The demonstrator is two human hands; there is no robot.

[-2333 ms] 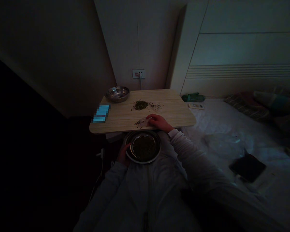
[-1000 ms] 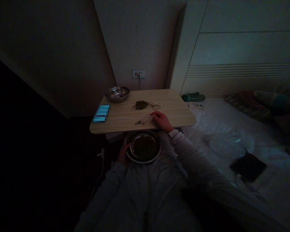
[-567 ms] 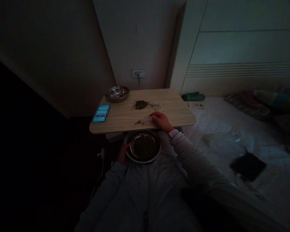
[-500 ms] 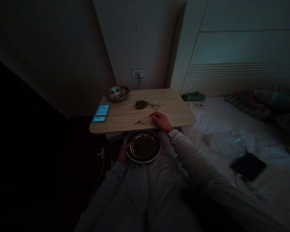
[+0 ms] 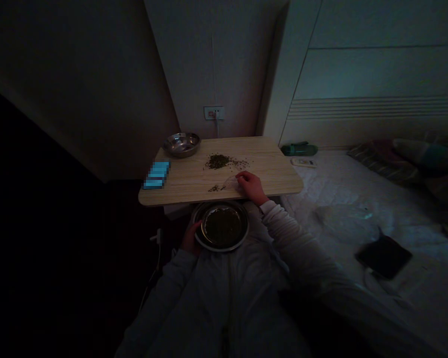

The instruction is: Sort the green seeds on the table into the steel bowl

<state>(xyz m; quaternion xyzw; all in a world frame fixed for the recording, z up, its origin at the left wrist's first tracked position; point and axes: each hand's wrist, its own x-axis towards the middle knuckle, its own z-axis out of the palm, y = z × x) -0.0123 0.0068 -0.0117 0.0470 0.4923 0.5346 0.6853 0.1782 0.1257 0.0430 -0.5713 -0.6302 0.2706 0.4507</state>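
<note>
My left hand grips the left rim of a round metal bowl on my lap, just below the table's front edge. Small dark green beans fill its middle. Over the table, my right hand has its fingers pinched on a thin, see-through, curved-edged piece, too faint to name. This piece reaches toward a small scatter of beans near the front edge. Farther back lies a larger pile of beans, with loose ones spread to its right.
On the wooden table stand a second metal bowl, back left, and a phone with a lit screen. To the right, the bed bears a green bottle, a remote, a clear plastic bag and a dark tablet-like object.
My right hand has shifted slightly to the right and up, its fingers more drawn together. The left hand, the bowl and the bean piles look the same.
</note>
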